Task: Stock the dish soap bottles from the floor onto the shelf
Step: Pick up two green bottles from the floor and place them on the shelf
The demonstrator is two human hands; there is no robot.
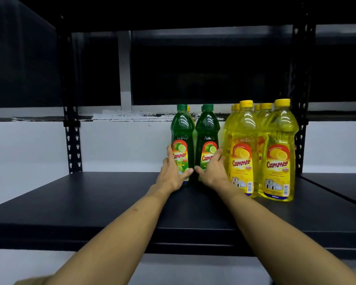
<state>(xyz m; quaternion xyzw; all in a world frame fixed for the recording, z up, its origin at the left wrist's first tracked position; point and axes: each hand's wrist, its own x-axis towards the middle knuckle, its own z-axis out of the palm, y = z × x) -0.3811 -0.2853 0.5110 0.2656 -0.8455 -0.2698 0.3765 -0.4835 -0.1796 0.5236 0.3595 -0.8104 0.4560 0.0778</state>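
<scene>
The black shelf (90, 202) carries upright green bottles (182, 128) beside yellow bottles (277, 153).

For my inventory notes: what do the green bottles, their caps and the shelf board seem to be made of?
Green bottles: likely clear glossy plastic, since light glints on them and the liquid shows through. Caps: opaque ribbed plastic, probably. Shelf board: matte black, smooth; painted metal or laminate, I cannot tell which.

View: single head-worn wide-angle camera | Facing: forward and slightly down into a black shelf (90, 202) bay | Range: close, at arm's reach, forearms entering from the bottom edge | Framing: shelf board across lower half, upper shelf underside along top, uprights bowed at left and right | Shared coverage: none, one view only
</scene>
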